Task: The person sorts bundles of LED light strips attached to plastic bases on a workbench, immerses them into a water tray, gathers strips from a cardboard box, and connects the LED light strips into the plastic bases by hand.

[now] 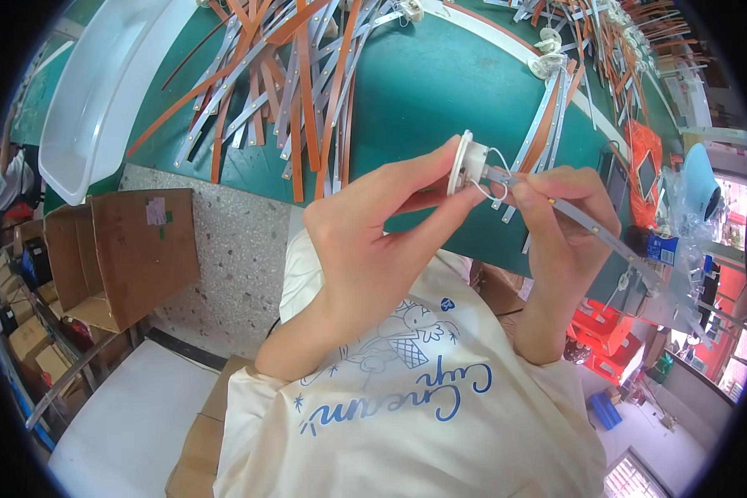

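Observation:
Between the thumb and fingers of my left hand (382,216) is a round white plastic end cap (466,163), held on its edge above the table. Two thin white wires (500,158) loop from the cap to the end of a narrow LED strip (599,232). My right hand (568,220) pinches that strip close to its wired end; the rest slants down to the right past my wrist. Both hands are raised in front of my chest, fingertips almost meeting. Whether the wires are joined to the strip is too small to tell.
A green table (423,100) bears a heap of brown and silver LED strips (299,91) at the back left. More strips with white caps (546,58) lie at the right. A white tub (100,100) and cardboard box (133,257) stand left, red crates (606,336) at right.

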`<state>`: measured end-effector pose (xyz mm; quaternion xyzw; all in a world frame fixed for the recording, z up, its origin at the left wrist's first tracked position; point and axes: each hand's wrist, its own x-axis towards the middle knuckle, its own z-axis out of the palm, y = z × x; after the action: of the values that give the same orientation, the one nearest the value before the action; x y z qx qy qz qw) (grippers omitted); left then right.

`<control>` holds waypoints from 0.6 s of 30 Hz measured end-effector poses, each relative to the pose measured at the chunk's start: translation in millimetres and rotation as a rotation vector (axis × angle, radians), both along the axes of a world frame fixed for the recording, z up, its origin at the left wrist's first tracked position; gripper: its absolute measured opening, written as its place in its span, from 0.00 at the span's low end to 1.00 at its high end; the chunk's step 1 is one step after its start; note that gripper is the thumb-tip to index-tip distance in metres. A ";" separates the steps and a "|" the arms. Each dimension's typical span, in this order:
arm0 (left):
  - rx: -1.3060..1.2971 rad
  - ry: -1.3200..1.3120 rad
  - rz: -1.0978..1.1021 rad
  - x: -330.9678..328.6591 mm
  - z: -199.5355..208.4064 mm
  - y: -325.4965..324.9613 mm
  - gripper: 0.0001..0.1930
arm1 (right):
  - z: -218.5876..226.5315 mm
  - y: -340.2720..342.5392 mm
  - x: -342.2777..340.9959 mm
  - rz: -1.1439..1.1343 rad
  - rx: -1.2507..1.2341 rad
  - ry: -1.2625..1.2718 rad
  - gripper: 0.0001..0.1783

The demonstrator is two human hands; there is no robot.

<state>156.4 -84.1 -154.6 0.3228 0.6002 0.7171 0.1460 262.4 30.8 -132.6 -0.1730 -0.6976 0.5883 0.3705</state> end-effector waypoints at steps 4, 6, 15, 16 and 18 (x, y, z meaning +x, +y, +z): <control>-0.024 0.080 0.007 -4.0 -3.6 -1.1 0.17 | 1.8 -1.5 -3.9 -0.039 -0.068 -0.134 0.05; -0.040 0.104 -0.001 -6.3 -3.6 -1.5 0.17 | 0.8 -1.8 -6.1 -0.036 -0.171 -0.089 0.05; -0.084 0.176 0.007 0.5 -5.7 -2.4 0.18 | 8.6 -2.7 -5.7 -0.016 -0.295 -0.137 0.05; -0.055 0.167 0.027 1.6 -6.4 -2.3 0.18 | 9.4 -5.4 -6.4 -0.018 -0.300 -0.140 0.05; -0.026 0.155 0.046 2.4 -7.6 -2.1 0.18 | 11.0 -11.1 -7.8 -0.069 -0.250 -0.101 0.05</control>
<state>158.7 -86.1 -162.1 0.3615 0.6262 0.6853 0.0868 254.5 19.8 -121.5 -0.2712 -0.6303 0.6481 0.3304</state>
